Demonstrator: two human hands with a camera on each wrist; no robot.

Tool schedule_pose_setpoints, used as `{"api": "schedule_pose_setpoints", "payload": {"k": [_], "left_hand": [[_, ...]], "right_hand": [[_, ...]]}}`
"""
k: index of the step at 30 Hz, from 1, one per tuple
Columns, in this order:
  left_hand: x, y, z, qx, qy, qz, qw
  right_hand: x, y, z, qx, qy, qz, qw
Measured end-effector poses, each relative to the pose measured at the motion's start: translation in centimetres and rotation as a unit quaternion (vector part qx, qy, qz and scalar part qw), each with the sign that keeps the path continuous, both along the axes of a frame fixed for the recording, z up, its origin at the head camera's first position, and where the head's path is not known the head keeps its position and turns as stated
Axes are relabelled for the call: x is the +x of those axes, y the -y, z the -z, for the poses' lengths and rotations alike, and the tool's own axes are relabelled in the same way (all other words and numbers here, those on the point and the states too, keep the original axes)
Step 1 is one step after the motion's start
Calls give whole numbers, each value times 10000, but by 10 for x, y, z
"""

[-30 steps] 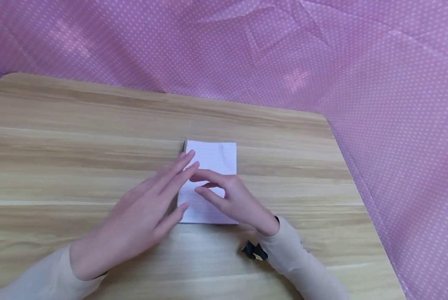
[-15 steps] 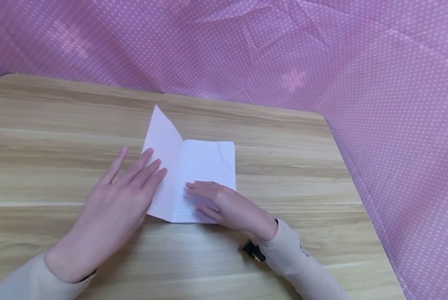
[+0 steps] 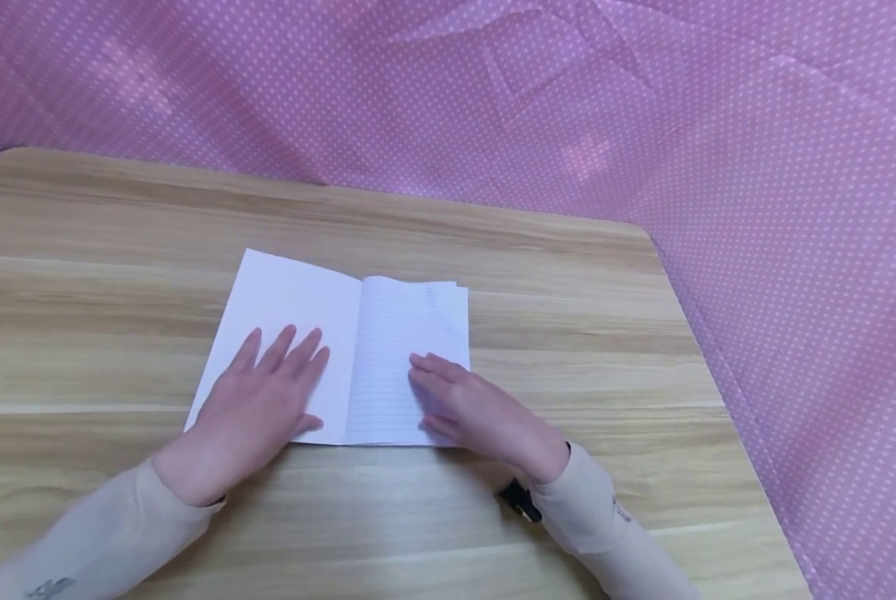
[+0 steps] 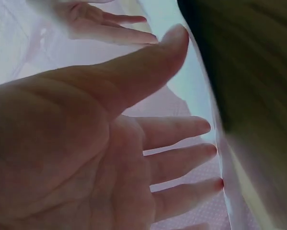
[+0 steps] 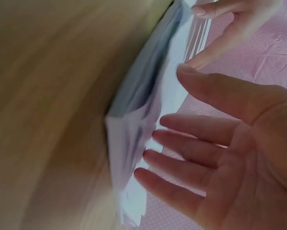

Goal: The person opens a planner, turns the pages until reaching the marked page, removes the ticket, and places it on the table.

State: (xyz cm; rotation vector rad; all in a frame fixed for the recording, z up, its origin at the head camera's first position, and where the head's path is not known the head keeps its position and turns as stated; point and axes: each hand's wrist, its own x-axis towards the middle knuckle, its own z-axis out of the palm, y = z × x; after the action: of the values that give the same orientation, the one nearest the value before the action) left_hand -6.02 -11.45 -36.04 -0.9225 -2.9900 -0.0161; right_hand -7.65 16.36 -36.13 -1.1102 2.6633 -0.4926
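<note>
An open notebook [image 3: 398, 325] lies on the wooden table, its left side blank white and its right page ruled with lines. Spread over the blank side, my left hand [image 3: 256, 400] rests with straight fingers; in the left wrist view its fingertips [image 4: 215, 149] touch the paper. My right hand [image 3: 485, 412] rests on the lower right part of the ruled page, fingers extended. Seen from the right wrist, the notebook's page edges [image 5: 133, 115] bulge slightly, and the fingertips of the right hand [image 5: 220, 158] meet the page. Neither hand holds anything.
The wooden table [image 3: 568, 333] extends around the notebook. A small black object [image 3: 520, 500] is by the right sleeve, partly hidden. Pink dotted cloth [image 3: 448, 100] hangs behind the table and along its right side.
A leaf on the notebook's left has swung over to the left and now lies flat. My left hand moved left with it and pressed down; the right hand shifted slightly right.
</note>
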Motion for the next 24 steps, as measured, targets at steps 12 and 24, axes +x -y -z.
{"api": "schedule_pose_setpoints", "payload": {"k": [12,24], "left_hand": [[-2,-4,13,672,1040,-437,9913],[0,-6,15,832,1330,-513,9863]], "right_hand": [[2,-5,1,965,165,711,9927],[3,-6,0,984,243,707,9923]]}}
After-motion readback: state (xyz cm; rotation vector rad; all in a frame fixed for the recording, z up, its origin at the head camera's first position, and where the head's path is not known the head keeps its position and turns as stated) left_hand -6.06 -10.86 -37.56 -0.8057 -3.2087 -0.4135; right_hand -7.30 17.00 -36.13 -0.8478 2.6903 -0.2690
